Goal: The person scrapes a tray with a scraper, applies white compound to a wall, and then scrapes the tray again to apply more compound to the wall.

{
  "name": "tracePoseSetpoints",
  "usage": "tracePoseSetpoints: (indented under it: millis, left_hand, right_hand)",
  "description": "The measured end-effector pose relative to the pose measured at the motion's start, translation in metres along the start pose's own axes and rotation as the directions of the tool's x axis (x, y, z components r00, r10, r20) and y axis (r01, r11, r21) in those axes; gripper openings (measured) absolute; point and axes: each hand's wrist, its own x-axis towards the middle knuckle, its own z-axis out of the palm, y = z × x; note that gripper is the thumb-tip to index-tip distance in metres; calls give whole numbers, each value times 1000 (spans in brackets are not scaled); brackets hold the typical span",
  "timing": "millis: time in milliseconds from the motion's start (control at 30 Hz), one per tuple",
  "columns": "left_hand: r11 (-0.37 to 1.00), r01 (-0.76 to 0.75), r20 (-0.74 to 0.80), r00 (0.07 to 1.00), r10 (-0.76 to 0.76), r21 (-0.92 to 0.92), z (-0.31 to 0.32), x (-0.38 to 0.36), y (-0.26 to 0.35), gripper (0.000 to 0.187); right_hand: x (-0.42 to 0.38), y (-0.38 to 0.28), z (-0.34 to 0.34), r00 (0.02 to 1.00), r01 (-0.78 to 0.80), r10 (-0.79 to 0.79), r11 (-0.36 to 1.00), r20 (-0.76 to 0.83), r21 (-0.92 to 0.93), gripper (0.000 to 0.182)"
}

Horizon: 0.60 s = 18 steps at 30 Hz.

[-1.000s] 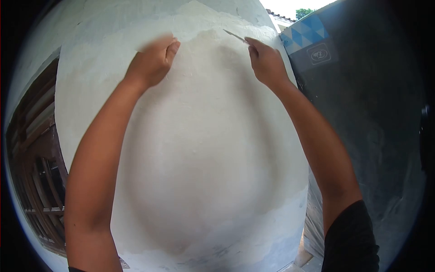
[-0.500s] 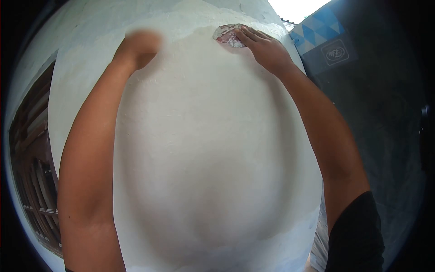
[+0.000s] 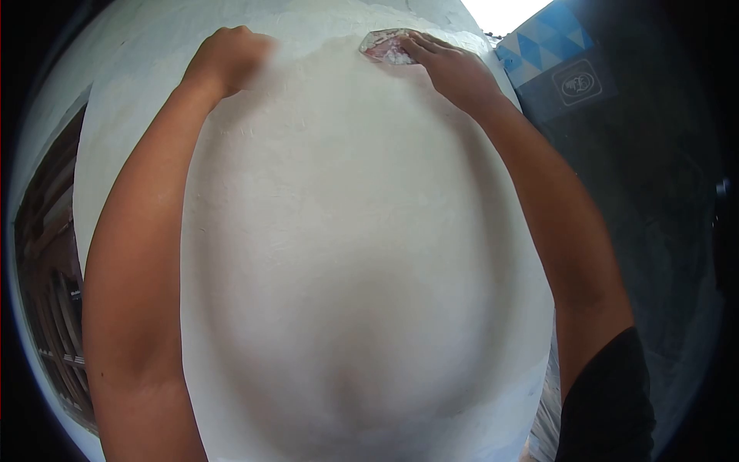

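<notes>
My left hand [image 3: 227, 60] is raised to the upper part of a whitish, smooth wall [image 3: 346, 192]. Its fingers are curled closed and blurred at the tips, so anything in them is hidden. Higher up on the right, my right hand [image 3: 454, 73] grips a crumpled clear plastic bag [image 3: 385, 48] smeared with white paste, with some pink showing through. The thumb's hold on the bag is out of sight. Faint ridges and patchy, uneven tones mark the wall around both hands.
At the left edge is a dark wooden opening with slats [image 3: 58, 308]. On the right stands a dark grey wall [image 3: 639, 192], with a blue-and-white triangle-patterned panel [image 3: 545, 45] and a square emblem [image 3: 577, 83]. Bright sky [image 3: 504, 14] shows at the top.
Both hands sit slightly higher in view. The left hand has turned a little and shifted slightly left; the right still holds the plastic bag.
</notes>
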Motion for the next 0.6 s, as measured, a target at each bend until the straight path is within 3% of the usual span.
tracePoseSetpoints:
  millis: [133,233,333,467,600]
  left_hand:
    - [1000,-16,3,1000,16,-3,1,-2,-1,45]
    - [1000,-24,-9,1000,24,3,3,-3,1,46]
    - [1000,-10,-56,998,10,5,6,-4,4,46]
    - [1000,-10,-36,999,10,-1,7,-3,2,46]
    - [1000,-26,-48,998,27,3,7,-5,3,47]
  right_hand:
    - [-17,29,17,995,25,-20,998,-97,53,55]
    - [-10,23,10,987,-38,56,992,-153,121,53]
    - [8,-2,8,993,-53,62,995,-102,87,54]
    - [-10,17,15,992,97,-91,993,-83,73,55]
    - [-19,40,17,984,57,-45,996,-172,63,56]
